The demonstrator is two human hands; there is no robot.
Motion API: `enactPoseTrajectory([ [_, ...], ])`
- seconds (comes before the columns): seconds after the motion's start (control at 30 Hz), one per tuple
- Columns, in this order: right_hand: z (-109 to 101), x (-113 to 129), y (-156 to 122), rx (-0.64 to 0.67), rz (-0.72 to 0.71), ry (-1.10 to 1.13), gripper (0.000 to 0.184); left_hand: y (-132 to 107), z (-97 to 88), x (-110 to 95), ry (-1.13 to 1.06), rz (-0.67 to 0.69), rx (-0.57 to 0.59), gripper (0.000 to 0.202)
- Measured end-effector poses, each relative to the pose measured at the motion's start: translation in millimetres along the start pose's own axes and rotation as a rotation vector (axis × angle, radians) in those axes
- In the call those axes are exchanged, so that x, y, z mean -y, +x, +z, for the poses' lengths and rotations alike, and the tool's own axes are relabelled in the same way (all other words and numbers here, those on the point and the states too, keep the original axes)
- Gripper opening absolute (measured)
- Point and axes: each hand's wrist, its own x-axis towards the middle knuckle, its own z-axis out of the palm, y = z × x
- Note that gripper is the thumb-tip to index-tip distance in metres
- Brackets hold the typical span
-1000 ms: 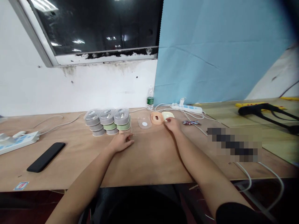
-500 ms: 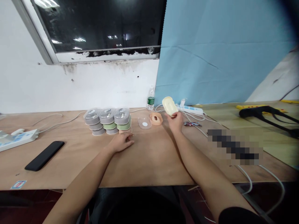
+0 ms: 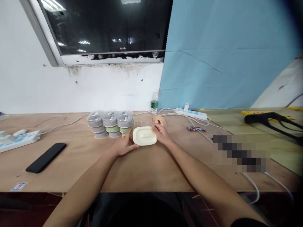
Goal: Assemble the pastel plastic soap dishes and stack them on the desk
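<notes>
A shallow cream plastic box [image 3: 145, 136], a rounded rectangle with a slightly raised middle, is held above the table between both hands. My right hand [image 3: 162, 133] pinches its right end, thumb and fingers closed together. My left hand [image 3: 123, 143] is at its left end, with the thumb along the near edge and the fingers by the far corner. Just beyond it, an orange plastic piece [image 3: 160, 120] with a slot lies on the table, partly covered by my right hand. A clear lid [image 3: 147, 123] beside it is mostly hidden behind the box.
Stacks of grey and green lidded boxes [image 3: 110, 123] stand left of my hands. A bottle [image 3: 154, 102] stands at the wall near a power strip [image 3: 191, 113] and cables. A black phone [image 3: 46, 157] lies left; a small printed wrapper [image 3: 196, 129] lies right.
My right hand has brought the cream box down and left, in front of the orange piece. The box has turned level, and my left hand has closed on its left end.
</notes>
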Motion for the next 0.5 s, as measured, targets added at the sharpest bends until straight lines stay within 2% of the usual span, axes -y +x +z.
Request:
enactPoseTrajectory([
  [0.1, 0, -8, 1, 0.184, 0.099, -0.039, 0.039, -1, -1.7, -2, 0.039, 0.023, 0.015, 0.102],
  [0.23, -4, -15, -2, 0.367, 0.090, -0.215, 0.042, -1, -6.8, -7, 0.029, 0.107, 0.109, 0.084],
  [0.3, -2, -14, -4, 0.419, 0.067, -0.268, 0.040, 0, -8.3, -8, 0.040, 0.114, 0.178, 0.078],
  [0.4, 3, -9, -5, 0.385, 0.040, -0.336, 0.032, 2, -7.9, -7, 0.060, 0.086, 0.212, 0.080],
  [0.5, 4, -8, -2, 0.258, 0.043, -0.399, 0.026, 2, -7.0, -6, 0.057, 0.069, 0.199, 0.079],
])
